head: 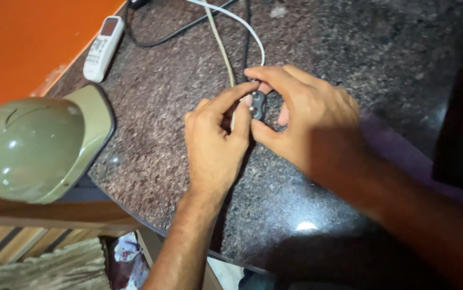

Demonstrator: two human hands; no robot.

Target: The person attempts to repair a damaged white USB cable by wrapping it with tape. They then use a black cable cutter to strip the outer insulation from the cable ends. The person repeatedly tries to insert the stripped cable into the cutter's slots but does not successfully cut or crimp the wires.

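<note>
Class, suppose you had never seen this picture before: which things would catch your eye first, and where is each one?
At the centre, the left hand and right hand pinch a small dark plug above the speckled granite counter, with cables trailing away towards the top. A glossy olive-green helmet fills the left edge, and a white remote control lies beside the orange wall.

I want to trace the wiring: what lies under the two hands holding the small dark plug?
Under the left hand and right hand lies the speckled stone countertop; only the dark plug shows, its cable joint covered by fingers.
</note>
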